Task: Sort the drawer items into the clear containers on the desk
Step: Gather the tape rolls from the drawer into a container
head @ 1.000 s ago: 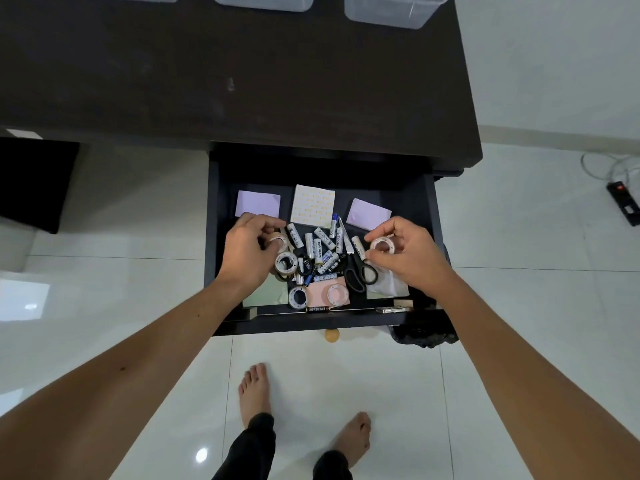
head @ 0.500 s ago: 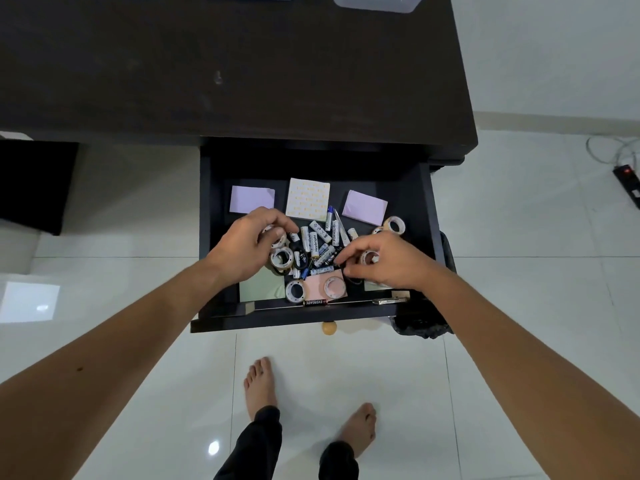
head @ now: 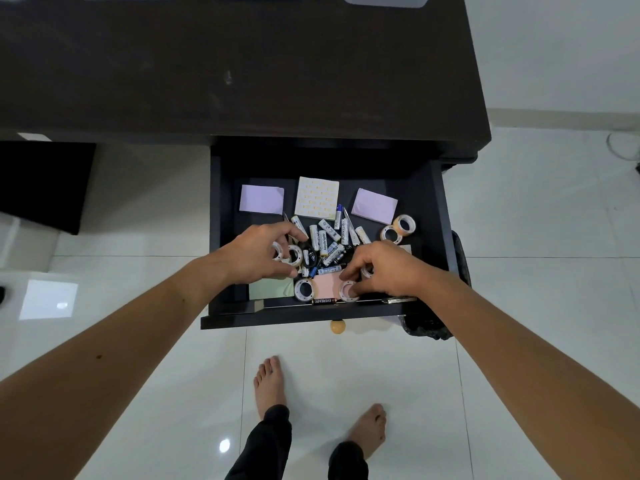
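Observation:
The open drawer [head: 437, 216] holds sticky-note pads, loose batteries [head: 323, 240], pens and tape rolls. My left hand [head: 258, 254] is at the drawer's left-middle and grips two white tape rolls [head: 290, 255] in its curled fingers. My right hand [head: 388, 270] is at the front right; it holds a tape roll [head: 366, 271] under its fingers, and its fingertips pinch another roll [head: 347, 292] lying on the pink pad [head: 327, 285]. One more roll [head: 303, 289] lies between the pink and green pads. The clear containers [head: 384, 0] stand at the desk's far edge, mostly cut off.
Two tape rolls [head: 398, 228] lie at the drawer's right side by a purple pad [head: 374, 205]. A black bin [head: 429, 327] stands to the right of the drawer front. The dark desk top [head: 242, 81] lies between the drawer and the containers. My bare feet are on the white tiles below.
My right hand has moved with its roll from the drawer's right side to the front middle, onto the roll on the pink pad. The left hand stayed over its rolls.

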Tool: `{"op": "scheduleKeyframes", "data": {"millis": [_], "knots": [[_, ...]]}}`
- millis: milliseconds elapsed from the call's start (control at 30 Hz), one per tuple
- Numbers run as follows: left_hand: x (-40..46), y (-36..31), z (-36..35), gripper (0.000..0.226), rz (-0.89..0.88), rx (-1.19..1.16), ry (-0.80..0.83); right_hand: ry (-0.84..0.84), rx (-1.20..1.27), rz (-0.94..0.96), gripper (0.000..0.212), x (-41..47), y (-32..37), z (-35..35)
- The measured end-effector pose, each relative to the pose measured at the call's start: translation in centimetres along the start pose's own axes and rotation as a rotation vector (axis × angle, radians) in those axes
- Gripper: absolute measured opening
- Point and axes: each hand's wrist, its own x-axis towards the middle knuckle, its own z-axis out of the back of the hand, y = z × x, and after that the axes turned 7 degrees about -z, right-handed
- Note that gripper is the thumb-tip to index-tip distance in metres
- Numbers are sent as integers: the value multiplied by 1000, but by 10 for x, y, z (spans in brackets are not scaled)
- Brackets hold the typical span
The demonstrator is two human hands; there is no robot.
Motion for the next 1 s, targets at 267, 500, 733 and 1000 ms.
{"op": "scheduleKeyframes", "data": {"millis": [267,500,733,1000], "knots": [[2,1,-3,48,30,87,-55,-6,113,14,20,-9,2,4],[-1,-2,-9,42,-47,96,-143,0,448,-18,21,-24,-5,20],[-3,-7,-12,39,-48,-62,-193,13,695,-19,20,-31,-8,38],[-8,-11,-18,33,-25,-153,-150,23,624,-7,31,-31,-10,62]]}}
